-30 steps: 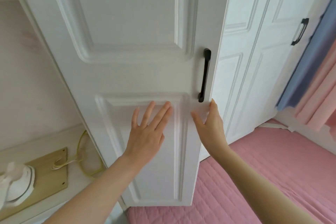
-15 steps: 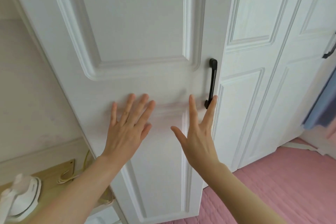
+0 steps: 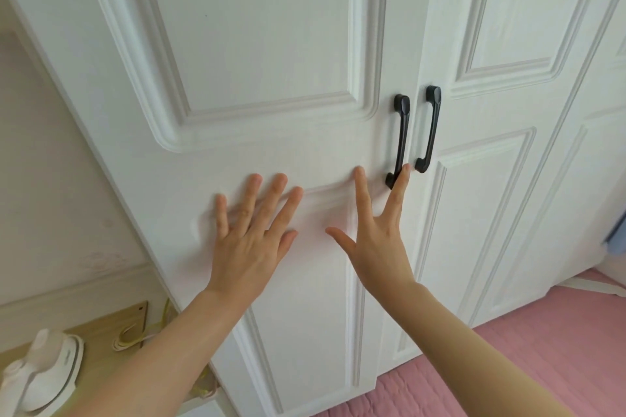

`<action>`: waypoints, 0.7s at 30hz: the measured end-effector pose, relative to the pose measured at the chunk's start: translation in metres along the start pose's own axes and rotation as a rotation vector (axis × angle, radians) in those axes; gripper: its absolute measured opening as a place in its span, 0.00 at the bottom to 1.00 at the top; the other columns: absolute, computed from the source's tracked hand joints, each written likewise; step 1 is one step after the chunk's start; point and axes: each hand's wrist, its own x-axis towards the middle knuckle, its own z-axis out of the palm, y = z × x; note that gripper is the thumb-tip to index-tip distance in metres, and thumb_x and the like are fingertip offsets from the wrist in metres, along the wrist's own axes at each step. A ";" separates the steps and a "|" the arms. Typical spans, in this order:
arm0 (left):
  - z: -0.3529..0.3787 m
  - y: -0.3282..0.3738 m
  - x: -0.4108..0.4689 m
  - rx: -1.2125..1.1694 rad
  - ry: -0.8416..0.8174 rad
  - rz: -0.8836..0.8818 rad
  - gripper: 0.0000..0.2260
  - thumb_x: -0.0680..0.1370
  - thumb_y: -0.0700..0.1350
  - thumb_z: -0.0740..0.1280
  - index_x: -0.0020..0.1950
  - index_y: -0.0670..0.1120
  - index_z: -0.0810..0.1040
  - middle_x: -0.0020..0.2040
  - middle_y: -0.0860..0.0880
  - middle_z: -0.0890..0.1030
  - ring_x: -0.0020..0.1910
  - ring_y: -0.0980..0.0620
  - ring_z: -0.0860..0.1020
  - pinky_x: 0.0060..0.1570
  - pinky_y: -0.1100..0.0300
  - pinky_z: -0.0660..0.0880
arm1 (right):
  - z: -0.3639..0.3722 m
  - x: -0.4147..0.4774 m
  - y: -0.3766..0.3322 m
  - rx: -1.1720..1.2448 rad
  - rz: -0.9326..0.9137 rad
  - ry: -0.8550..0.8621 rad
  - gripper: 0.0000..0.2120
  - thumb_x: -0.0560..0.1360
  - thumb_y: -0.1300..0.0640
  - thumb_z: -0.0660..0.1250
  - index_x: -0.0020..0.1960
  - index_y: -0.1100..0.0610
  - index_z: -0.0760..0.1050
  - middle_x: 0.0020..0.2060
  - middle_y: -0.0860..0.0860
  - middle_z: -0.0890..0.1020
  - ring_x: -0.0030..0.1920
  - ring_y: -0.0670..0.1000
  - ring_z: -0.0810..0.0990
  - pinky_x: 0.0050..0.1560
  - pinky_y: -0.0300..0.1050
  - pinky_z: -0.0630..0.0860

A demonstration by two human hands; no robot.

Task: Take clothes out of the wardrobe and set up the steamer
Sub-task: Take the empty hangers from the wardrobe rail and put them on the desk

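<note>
A white panelled wardrobe door (image 3: 264,44) fills the view, flush with the neighbouring door (image 3: 501,179). Each door carries a black handle: the left handle (image 3: 399,142) and the right handle (image 3: 429,129) sit side by side. My left hand (image 3: 252,240) lies flat on the left door, fingers spread. My right hand (image 3: 376,234) is also flat against it, fingers apart, with one fingertip at the lower end of the left handle. A white steamer (image 3: 44,372) rests on a wooden surface at the bottom left. No clothes are visible.
A wooden board (image 3: 101,325) at lower left holds the steamer and a pale yellow cord (image 3: 135,338). A pink quilted bed cover (image 3: 508,366) spreads at lower right. A strip of blue curtain (image 3: 618,237) shows at the right edge.
The left wardrobe door has swung from ajar to shut against the right door. Both hands stayed flat on it and rose higher on the panel.
</note>
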 end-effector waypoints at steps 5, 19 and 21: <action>0.006 0.000 0.001 0.036 -0.002 -0.001 0.28 0.81 0.58 0.58 0.78 0.52 0.54 0.78 0.49 0.53 0.77 0.43 0.51 0.70 0.35 0.51 | 0.006 0.008 0.006 0.031 -0.019 0.005 0.48 0.70 0.49 0.73 0.78 0.45 0.44 0.74 0.59 0.30 0.77 0.61 0.43 0.60 0.60 0.75; 0.009 0.002 0.004 0.082 -0.021 -0.011 0.28 0.81 0.58 0.55 0.78 0.51 0.52 0.79 0.49 0.50 0.77 0.43 0.48 0.70 0.35 0.48 | 0.016 0.014 0.012 0.001 -0.045 0.053 0.48 0.68 0.48 0.74 0.78 0.50 0.49 0.75 0.63 0.35 0.76 0.56 0.39 0.70 0.48 0.61; 0.009 0.002 0.005 0.078 -0.034 -0.009 0.28 0.81 0.58 0.56 0.78 0.51 0.52 0.79 0.49 0.51 0.77 0.43 0.48 0.70 0.35 0.49 | 0.017 0.014 0.012 -0.015 -0.042 0.060 0.48 0.68 0.48 0.74 0.78 0.50 0.49 0.75 0.63 0.35 0.76 0.57 0.40 0.70 0.51 0.64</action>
